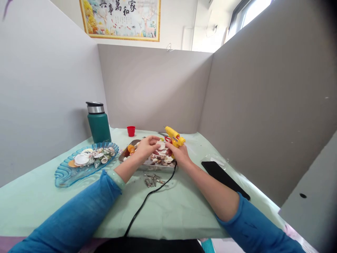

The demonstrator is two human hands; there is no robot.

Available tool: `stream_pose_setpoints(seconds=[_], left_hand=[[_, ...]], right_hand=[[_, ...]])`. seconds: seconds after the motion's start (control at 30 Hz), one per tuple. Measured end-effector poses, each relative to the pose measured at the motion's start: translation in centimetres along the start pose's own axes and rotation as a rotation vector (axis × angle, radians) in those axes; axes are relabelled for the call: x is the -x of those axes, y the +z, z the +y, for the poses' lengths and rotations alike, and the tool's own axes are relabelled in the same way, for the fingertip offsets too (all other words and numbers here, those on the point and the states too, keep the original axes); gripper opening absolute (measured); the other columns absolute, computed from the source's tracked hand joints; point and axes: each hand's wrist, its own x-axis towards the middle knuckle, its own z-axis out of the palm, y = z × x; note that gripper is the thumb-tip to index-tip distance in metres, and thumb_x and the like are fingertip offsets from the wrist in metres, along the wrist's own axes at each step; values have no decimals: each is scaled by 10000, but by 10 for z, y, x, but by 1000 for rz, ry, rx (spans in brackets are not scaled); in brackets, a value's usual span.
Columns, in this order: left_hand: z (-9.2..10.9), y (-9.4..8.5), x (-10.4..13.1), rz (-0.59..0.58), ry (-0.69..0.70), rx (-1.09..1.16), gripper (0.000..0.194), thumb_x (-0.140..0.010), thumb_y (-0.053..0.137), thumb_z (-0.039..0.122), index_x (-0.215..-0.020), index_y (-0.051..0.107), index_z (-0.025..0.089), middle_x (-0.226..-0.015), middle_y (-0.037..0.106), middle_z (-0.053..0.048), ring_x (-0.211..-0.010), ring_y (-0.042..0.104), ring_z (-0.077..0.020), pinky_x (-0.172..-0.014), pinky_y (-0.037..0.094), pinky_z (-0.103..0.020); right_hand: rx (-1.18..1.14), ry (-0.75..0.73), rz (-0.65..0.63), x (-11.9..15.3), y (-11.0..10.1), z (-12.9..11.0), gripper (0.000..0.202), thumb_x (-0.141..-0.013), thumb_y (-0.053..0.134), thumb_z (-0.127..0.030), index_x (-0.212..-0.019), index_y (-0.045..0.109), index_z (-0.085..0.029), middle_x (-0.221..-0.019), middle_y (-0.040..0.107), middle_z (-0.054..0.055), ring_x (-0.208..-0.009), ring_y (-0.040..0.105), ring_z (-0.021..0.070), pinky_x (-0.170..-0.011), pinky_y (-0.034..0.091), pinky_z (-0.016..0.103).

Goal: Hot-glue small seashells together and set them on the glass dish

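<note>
Over the metal tray point(147, 167), my left hand point(149, 147) has its fingers curled, with the edge of a white shell point(161, 145) at their tips. My right hand point(179, 153) is close beside it, wrapped round the handle of a yellow glue gun point(173, 135) whose nozzle points up and away from me. The right fingertips are near the same white shell. Small brown shells point(158, 160) and orange shells point(131, 149) lie in the tray, partly hidden by my hands.
A blue glass dish point(63, 175) of shells and a green bottle point(98, 126) stand left. Metal clips point(152, 180) lie before the tray, beside the gun's black cord point(144, 202). Behind is a red cup point(131, 131); right, a black flat object point(223, 178). Grey partitions point(155, 88) enclose the table.
</note>
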Motion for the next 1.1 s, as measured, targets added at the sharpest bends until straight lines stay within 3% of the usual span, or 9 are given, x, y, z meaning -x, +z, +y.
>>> stream_pose_setpoints(seconds=[0.2, 0.57, 0.8, 1.1], left_hand=[[2, 0, 4, 16, -46, 93, 425, -570, 796, 250, -939, 638, 111, -865, 693, -75, -627, 600, -121, -587, 509, -271], [6, 2, 10, 28, -70, 107, 451, -580, 789, 295, -969, 648, 117, -815, 669, -61, -630, 580, -125, -476, 438, -220], [1, 1, 10, 4, -87, 167, 502, -600, 796, 317, -1040, 638, 131, -802, 662, -54, -680, 613, -147, -509, 461, -230], [-3, 2, 10, -12, -82, 219, 432, -612, 794, 328, -997, 709, 152, -829, 682, -57, -631, 577, -111, -543, 451, -230]], right_hand=[[-9, 3, 16, 0, 1, 0, 183, -691, 649, -350, -707, 555, -193, -515, 543, -44, -470, 536, 115, -470, 426, 220], [60, -19, 3, 3, 2, -1, 144, -703, 624, -327, -718, 575, -193, -541, 562, -36, -482, 549, 116, -482, 449, 223], [97, -30, 6, 6, 2, -5, 179, -717, 597, -362, -752, 567, -189, -525, 561, -37, -483, 543, 117, -486, 426, 217], [163, -17, 19, 11, 2, -14, 201, -716, 590, -376, -752, 592, -178, -522, 576, -28, -494, 544, 121, -524, 433, 234]])
